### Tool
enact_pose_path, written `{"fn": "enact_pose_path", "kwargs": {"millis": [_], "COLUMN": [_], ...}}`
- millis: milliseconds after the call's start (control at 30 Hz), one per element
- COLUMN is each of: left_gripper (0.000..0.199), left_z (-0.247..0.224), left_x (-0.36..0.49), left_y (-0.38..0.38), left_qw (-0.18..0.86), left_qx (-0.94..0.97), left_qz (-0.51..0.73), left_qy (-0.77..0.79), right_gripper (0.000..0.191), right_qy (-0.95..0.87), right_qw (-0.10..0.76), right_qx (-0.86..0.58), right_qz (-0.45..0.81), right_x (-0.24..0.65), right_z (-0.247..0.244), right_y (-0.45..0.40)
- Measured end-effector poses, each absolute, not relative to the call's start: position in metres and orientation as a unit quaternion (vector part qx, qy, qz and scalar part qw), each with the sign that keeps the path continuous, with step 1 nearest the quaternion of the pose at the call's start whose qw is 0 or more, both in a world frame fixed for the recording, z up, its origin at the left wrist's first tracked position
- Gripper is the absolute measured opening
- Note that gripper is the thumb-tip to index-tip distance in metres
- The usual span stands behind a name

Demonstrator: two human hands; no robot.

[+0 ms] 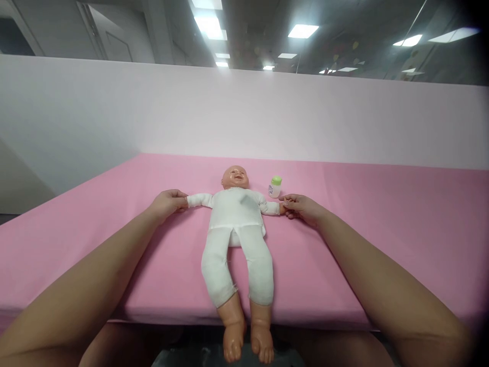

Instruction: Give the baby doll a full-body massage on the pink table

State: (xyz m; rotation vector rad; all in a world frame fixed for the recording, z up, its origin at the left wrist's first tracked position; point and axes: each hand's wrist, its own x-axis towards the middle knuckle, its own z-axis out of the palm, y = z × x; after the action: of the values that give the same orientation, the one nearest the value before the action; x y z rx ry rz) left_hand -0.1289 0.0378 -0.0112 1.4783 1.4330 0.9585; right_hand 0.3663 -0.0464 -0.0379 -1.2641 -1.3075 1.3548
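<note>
A baby doll (237,211) with a white cloth body lies face up, its arms stretched out to both sides. My left hand (169,203) is closed around the doll's hand on the left, hiding it. On the other side, my right hand (301,208) grips the doll's other hand between thumb and fingers; a bit of that small hand shows. Just beyond my right hand stands a small clear bottle (274,187) with a green cap, upright and apart from my fingers. The doll's bare feet (248,339) hang over the near edge.
A pink padded table (328,285) supports the doll and the bottle. Along its far side rises a white partition (267,114), with glass above it reflecting ceiling lights. My legs are under the near edge, beside a dark seat (191,351).
</note>
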Motion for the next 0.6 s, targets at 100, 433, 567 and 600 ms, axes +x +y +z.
{"fn": "enact_pose_path", "kwargs": {"millis": [100,433,567,600], "left_gripper": [0.026,0.026,0.026,0.026], "left_z": [-0.0134,-0.0147,-0.0122,-0.0118], "left_x": [-0.1306,-0.1314,-0.1295,-0.1294], "left_y": [0.0399,0.0399,0.0370,0.0365], "left_qw": [0.398,0.362,0.358,0.360], "left_qx": [0.607,0.636,0.636,0.636], "left_qz": [0.374,0.352,0.350,0.351], "left_qy": [0.577,0.584,0.588,0.586], "right_gripper": [0.036,0.034,0.033,0.033], "right_qy": [-0.522,-0.521,-0.515,-0.514], "right_qw": [0.425,0.431,0.434,0.434], "right_qx": [-0.501,-0.503,-0.504,-0.504], "right_qz": [0.544,0.539,0.540,0.541], "right_x": [0.3666,0.3663,0.3658,0.3659], "right_z": [-0.0383,-0.0390,-0.0389,-0.0389], "right_y": [-0.0454,-0.0455,-0.0453,-0.0451]}}
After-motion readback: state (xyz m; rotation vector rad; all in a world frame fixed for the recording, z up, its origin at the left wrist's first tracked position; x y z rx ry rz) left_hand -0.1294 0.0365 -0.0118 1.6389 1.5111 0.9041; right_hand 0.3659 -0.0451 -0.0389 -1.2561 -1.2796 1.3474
